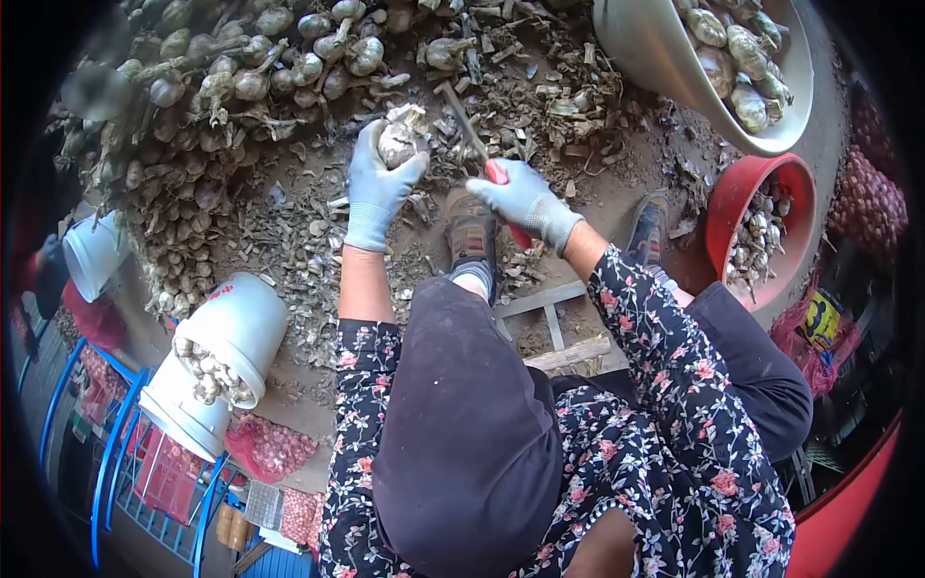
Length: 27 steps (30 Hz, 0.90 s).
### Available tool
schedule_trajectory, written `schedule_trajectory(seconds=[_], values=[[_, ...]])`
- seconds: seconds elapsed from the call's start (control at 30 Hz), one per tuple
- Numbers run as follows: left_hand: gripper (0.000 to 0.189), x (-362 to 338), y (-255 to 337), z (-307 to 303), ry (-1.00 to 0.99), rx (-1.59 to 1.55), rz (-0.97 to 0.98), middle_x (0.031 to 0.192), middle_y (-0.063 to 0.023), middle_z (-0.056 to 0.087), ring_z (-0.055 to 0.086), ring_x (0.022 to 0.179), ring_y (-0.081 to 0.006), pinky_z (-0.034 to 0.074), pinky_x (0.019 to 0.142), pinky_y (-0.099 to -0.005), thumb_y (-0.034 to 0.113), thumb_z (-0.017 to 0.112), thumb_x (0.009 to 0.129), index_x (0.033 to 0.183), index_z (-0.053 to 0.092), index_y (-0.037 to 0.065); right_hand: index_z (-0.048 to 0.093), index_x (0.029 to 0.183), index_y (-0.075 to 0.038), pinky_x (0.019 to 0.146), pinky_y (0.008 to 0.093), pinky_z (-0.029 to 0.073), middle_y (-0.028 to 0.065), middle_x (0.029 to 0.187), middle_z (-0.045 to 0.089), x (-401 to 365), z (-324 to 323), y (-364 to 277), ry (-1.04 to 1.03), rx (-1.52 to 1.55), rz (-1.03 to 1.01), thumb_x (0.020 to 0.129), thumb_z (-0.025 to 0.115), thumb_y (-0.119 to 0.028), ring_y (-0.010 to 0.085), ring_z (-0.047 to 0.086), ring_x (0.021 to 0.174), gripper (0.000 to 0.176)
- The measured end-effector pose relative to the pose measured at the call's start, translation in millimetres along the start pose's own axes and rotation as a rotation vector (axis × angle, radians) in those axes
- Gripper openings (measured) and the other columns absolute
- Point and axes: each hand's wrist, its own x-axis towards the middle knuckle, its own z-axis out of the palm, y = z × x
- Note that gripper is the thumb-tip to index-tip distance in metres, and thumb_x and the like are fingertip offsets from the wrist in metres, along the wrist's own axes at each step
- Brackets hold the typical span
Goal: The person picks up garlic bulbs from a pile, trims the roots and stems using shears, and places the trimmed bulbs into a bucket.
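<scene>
A garlic bulb (399,147) with a trimmed stem end sits in my left hand (376,188), which wears a grey glove and curls its fingers and thumb round it. My right hand (528,200), gloved as well, is closed on the red handle of a knife (469,125). The knife's narrow blade slants up and left and stands apart from the bulb; its tip looks bent. Dry stem and skin scraps (525,120) cover the ground under both hands.
A big heap of garlic with stems (207,125) lies at upper left. A white bucket of bulbs (641,48) stands at upper right, above a red bucket (723,207) with smaller bulbs. White buckets (246,313), a blue metal frame (111,462) and net sacks (270,448) are at lower left.
</scene>
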Motion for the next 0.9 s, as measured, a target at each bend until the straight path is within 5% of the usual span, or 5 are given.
schedule_trajectory(seconds=[0.33,0.53,0.8,0.83,0.9], values=[[0.064,-30.5,23.0,-19.1,-0.312,-0.112,-0.081,0.097,-0.0145,0.063,0.062,0.093,-0.0285,0.049,0.084,-0.0351,0.023,0.074,0.062,0.119,0.053,0.0,0.057,0.107,-0.002,0.08,0.0316,0.049,0.009,0.094,0.063,23.2,-3.4,-36.4,0.168,0.036,-0.409,0.077,0.073,-0.029,0.0161,0.06,0.087,0.044],[0.023,-28.9,13.3,-3.6,-0.277,-0.875,-0.684,0.074,-0.0002,0.057,0.044,0.049,0.0004,0.03,0.039,-0.0151,0.002,0.063,0.074,0.096,0.059,0.002,0.056,0.091,-0.003,0.061,0.0239,0.051,0.0033,0.079,0.061,23.6,8.8,-7.6,0.099,0.455,-0.11,0.08,0.071,-0.016,0.0096,0.058,0.064,0.023],[0.05,-3.6,6.5,-31.0,-0.31,0.399,-0.129,0.114,-0.0188,0.054,0.057,0.099,-0.0362,0.047,0.088,-0.0392,0.006,0.065,0.069,0.118,0.06,0.017,0.056,0.088,-0.002,0.056,0.03,0.047,0.0042,0.069,0.058,10.0,12.6,28.0,0.221,0.112,-0.084,0.079,0.064,-0.019,0.0112,0.057,0.059,0.02],[0.054,8.5,-25.0,-19.6,-0.356,0.41,-0.058,0.116,-0.0188,0.054,0.056,0.103,-0.0361,0.046,0.091,-0.0385,0.002,0.063,0.068,0.12,0.059,0.017,0.055,0.09,0.002,0.079,0.0439,0.047,0.0261,0.091,0.063,-2.8,6.1,21.3,0.141,0.096,-0.029,0.077,0.062,-0.032,0.0414,0.061,0.09,0.037],[0.065,23.9,-47.2,-20.2,-0.435,0.374,0.024,0.122,-0.0206,0.05,0.051,0.114,-0.0373,0.041,0.1,-0.037,-0.008,0.056,0.066,0.126,0.055,0.017,0.054,0.09,0.002,0.077,0.0446,0.047,0.0259,0.09,0.063,-17.5,3.7,19.7,0.152,-0.005,-0.053,0.077,0.062,-0.032,0.0415,0.061,0.089,0.036]])
